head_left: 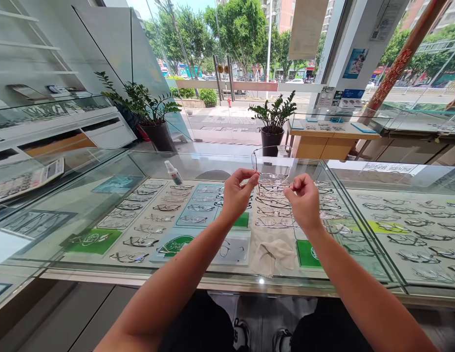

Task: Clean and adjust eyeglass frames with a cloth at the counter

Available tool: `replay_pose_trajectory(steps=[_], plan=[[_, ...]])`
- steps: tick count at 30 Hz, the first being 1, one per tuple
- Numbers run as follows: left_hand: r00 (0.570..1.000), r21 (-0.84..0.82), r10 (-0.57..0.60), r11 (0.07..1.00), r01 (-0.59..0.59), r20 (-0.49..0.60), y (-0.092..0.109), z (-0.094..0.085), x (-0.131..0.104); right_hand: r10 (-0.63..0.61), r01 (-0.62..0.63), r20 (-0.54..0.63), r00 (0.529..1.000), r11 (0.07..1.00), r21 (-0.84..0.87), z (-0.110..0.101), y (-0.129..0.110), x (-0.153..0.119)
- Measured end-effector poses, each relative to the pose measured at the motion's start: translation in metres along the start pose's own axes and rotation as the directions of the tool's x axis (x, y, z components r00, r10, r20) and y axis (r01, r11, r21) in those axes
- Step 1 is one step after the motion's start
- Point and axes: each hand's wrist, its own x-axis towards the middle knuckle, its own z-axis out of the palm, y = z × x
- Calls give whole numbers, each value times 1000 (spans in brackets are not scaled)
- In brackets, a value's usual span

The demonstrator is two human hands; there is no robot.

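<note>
My left hand (239, 191) is raised over the glass counter, thumb and fingertips pinched on a pair of thin-rimmed eyeglasses (254, 160). The glasses stand on edge, one lens and a temple showing above the fingertips. To the right, my right hand (304, 199) is closed with its fingers curled in a pinch; whatever is in it, if anything, is too small to make out. Below the hands a crumpled beige cloth (282, 252) lies on the counter. Beside it is a pale tray (237, 252) with a thin frame and small parts.
The glass display counter (212, 275) holds rows of eyeglasses under its top. A small white spray bottle (173, 173) stands on it at the back left, and a calculator (36, 180) lies at far left. Potted plants (272, 120) stand beyond, before the glass front.
</note>
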Motion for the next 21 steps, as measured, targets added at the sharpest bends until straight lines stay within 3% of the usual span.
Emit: replay_pose_trajectory(steps=[3, 8, 16, 21], plan=[[997, 43, 2, 999, -5, 71, 0, 3, -5, -187, 189, 29, 982, 974, -126, 2, -7, -3], [981, 70, -11, 998, -3, 195, 2, 7, -12, -262, 274, 86, 961, 944, -182, 3, -9, -4], [957, 67, -16, 998, -3, 288, 4, 9, -16, -233, 265, 167, 958, 942, -208, 1, -7, -3], [963, 53, -1, 998, -14, 269, 5, 8, -14, -119, 157, 185, 976, 966, -207, 2, -2, -1]])
